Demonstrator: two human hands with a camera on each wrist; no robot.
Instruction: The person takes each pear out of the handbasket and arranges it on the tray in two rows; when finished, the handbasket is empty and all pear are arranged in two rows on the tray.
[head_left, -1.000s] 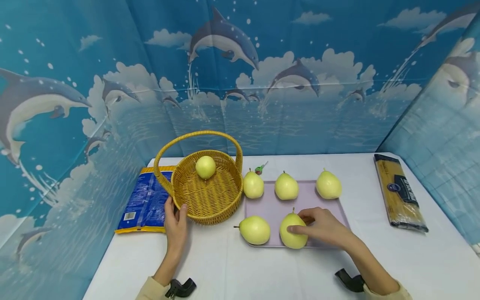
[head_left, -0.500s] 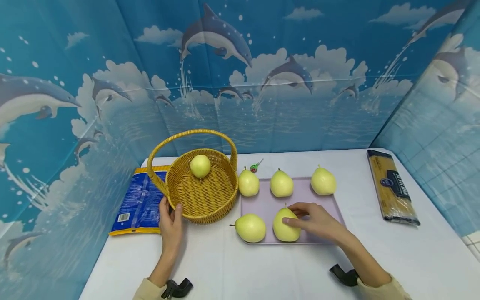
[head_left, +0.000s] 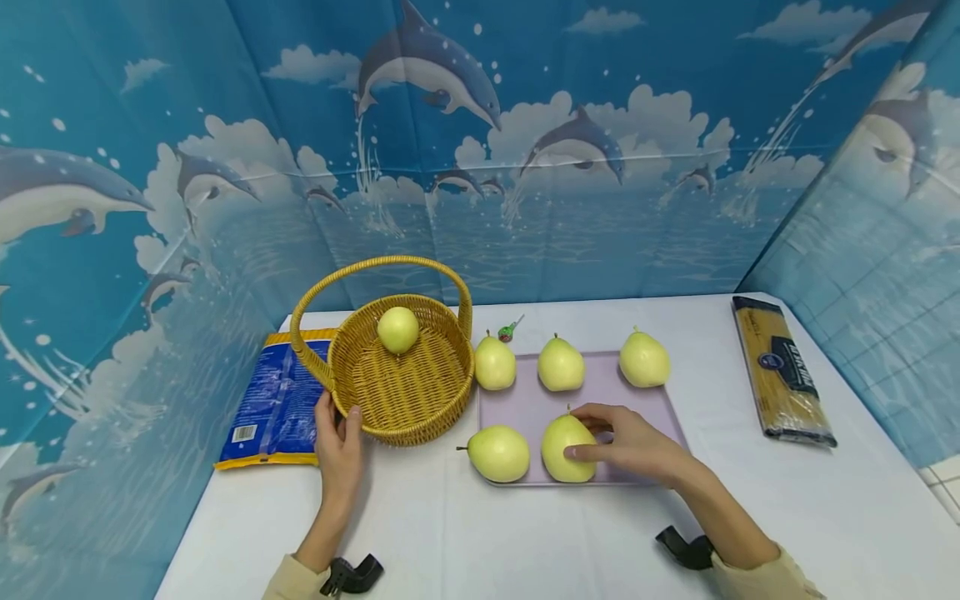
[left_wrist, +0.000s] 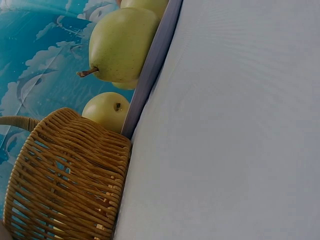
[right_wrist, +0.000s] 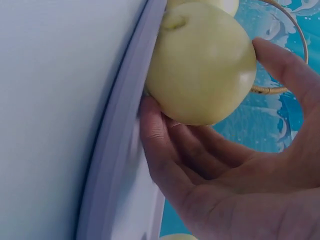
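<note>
In the head view, a wicker basket (head_left: pixel 405 392) with a tall arched handle stands left of centre, with one pear (head_left: pixel 398 330) inside. At its front left wall, my left hand (head_left: pixel 339 454) holds the basket, thumb and fingers set apart; the wrist view barely shows this hand. To the right, a light purple tray (head_left: pixel 525 396) bears several pale yellow-green pears. My right hand (head_left: pixel 626 442) grips the front right pear (right_wrist: pixel 202 65) between thumb and fingers, low against the tray. Another pear (head_left: pixel 498 454) lies on its side to the left of it.
A blue and yellow packet (head_left: pixel 273 408) lies left of the basket, partly behind it. Behind the tray is a small green and red item (head_left: pixel 506 333). A pack of dry noodles (head_left: pixel 783 371) lies far right. A dolphin-print curtain (head_left: pixel 480 167) closes off the back.
The head view has shifted slightly, so everything sits a little further left. Both hands keep their places on the basket and the pear.
</note>
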